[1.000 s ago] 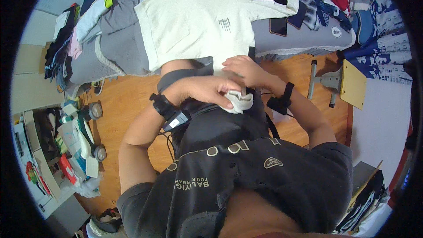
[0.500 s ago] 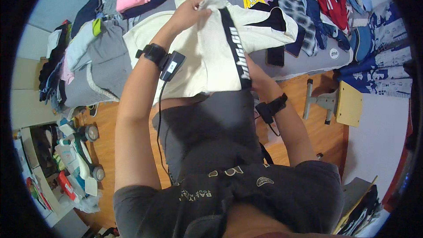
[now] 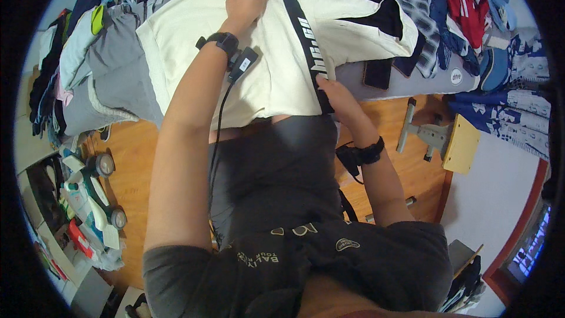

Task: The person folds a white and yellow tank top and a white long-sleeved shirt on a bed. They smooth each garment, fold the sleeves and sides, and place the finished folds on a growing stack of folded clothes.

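Cream top: the cream top (image 3: 176, 41) lies spread on the bed (image 3: 424, 85), its near edge reaching the person's lap (image 3: 271, 159).
Long axis: it runs across the person, left to right; the broad straight hem is at the left, and the end with the dark opening (image 3: 385, 17) points right.
Black stripe: the lettered black stripe (image 3: 303, 38) crosses that axis, slanting from the far middle down to the near edge.
Left arm: the left arm (image 3: 179, 123) stretches forward, nearly straight, over the cloth.
Left hand: the left hand (image 3: 244, 6) is back up, with bent fingers on the far part of the top, left of the stripe; I cannot tell whether they pinch it.
Right arm: the right arm (image 3: 385, 191) angles forward and inward, staying lower.
Right hand: the right hand (image 3: 344, 103) has its thumb on the stripe near its lower end; the other fingers are hidden, so a pinch cannot be told.
Phone: a dark phone (image 3: 376, 75) lies on the bed, near the right hand.
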The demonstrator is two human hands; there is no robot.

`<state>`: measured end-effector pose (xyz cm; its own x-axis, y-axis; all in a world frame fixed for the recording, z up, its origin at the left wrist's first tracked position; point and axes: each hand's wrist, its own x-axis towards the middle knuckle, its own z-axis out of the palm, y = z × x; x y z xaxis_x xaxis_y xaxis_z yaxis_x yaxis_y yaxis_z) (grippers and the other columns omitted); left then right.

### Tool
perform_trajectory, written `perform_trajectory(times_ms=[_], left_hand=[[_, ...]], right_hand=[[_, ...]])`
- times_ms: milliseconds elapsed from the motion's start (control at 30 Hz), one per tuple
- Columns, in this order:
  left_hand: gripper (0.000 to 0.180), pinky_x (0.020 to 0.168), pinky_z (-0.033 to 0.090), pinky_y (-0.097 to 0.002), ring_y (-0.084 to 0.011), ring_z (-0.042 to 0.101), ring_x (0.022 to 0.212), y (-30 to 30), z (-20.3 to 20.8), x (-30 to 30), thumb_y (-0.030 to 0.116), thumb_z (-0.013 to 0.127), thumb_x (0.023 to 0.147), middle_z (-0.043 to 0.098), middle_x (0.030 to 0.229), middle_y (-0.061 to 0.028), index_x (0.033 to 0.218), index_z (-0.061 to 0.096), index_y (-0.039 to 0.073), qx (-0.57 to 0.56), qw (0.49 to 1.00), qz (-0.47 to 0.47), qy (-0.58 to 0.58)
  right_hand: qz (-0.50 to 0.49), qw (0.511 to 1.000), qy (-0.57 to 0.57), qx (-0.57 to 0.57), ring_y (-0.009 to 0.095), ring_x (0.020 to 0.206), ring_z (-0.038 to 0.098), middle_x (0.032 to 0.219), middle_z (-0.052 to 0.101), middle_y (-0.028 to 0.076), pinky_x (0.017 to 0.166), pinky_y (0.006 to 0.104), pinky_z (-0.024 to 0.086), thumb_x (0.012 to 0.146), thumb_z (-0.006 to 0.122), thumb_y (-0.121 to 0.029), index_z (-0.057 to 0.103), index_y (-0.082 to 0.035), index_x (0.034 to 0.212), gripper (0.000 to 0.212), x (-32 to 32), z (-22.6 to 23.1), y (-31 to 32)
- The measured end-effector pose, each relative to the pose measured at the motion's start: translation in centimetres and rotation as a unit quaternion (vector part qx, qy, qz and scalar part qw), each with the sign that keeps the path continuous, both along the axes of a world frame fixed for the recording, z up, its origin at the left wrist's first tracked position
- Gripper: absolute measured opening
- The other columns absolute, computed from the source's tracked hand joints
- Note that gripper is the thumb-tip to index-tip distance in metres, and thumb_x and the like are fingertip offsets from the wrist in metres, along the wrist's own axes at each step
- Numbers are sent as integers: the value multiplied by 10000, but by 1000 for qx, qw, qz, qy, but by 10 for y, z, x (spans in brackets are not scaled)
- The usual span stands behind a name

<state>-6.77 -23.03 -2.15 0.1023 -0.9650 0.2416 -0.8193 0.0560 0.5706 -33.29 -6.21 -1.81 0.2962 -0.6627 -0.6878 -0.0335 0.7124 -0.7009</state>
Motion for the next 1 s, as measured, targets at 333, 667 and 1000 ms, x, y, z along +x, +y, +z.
perform_trajectory(times_ms=[333, 667, 1000], left_hand=[[491, 978, 439, -464, -340, 539, 1134, 123, 22, -63, 313, 689, 848, 569, 1205, -146, 1259, 576, 71, -69, 948, -279, -136], [847, 1202, 188, -559, -336, 255, 1486, 157, -4, -12, 602, 604, 883, 300, 1590, -177, 1544, 337, 145, 0, 959, -170, -229], [963, 1206, 152, -570, -334, 237, 1495, 157, -6, -15, 663, 660, 798, 271, 1604, -179, 1548, 331, 157, 25, 964, -166, -208]], right_hand=[[67, 948, 156, -271, 151, 884, 633, 971, 695, 93, 815, 320, 498, 980, 584, -293, 635, 22, 1170, 372, 10, -4, -27], [159, 862, 310, -368, 331, 802, 662, 882, 677, 228, 748, 446, 498, 924, 596, -332, 656, 55, 1008, 400, 17, 3, -59], [187, 816, 306, -454, 337, 1220, 583, 1365, 555, 261, 1023, 363, 465, 873, 719, -283, 432, 65, 1416, 706, 84, -3, -201]])
